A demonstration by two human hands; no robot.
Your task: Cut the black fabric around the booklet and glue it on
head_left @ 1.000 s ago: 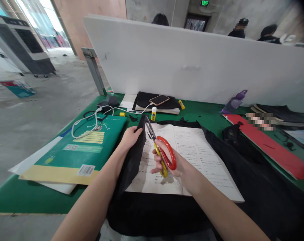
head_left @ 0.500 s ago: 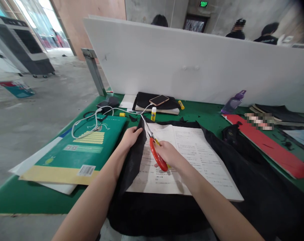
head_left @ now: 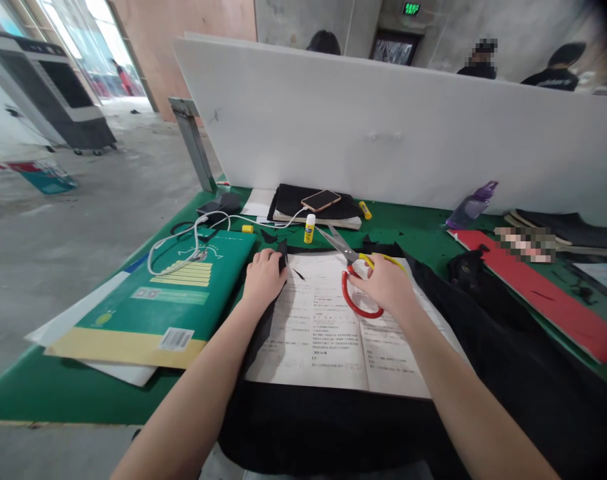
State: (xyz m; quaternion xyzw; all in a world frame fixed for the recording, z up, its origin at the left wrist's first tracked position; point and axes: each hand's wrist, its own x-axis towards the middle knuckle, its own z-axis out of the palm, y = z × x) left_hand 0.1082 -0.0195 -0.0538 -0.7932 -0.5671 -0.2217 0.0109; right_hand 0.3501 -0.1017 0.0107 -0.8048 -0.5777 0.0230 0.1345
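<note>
A book with printed pages [head_left: 328,333] lies spread on a large piece of black cloth [head_left: 333,420]. My right hand [head_left: 391,283] is closed around the handles of a pair of scissors [head_left: 351,257], one loop red and the other yellow. Their blades are spread above the top of the pages, pointing up and left. At the book's upper left, my left hand [head_left: 264,277] rests with bent fingers on the cloth's folded edge, gripping it. A small black scrap [head_left: 298,273] lies on the page close to that hand.
A green book [head_left: 183,300] with a white cable [head_left: 153,257] is at left. Behind stand a glue stick [head_left: 309,229] and a phone [head_left: 321,200] on a black-covered book. A purple bottle [head_left: 471,205] and red board [head_left: 538,293] are at right, before a white partition [head_left: 333,127].
My right hand has moved the scissors right, away from the cloth edge, and their blades have opened. My left hand has turned over the cloth's edge, which now lies lower.
</note>
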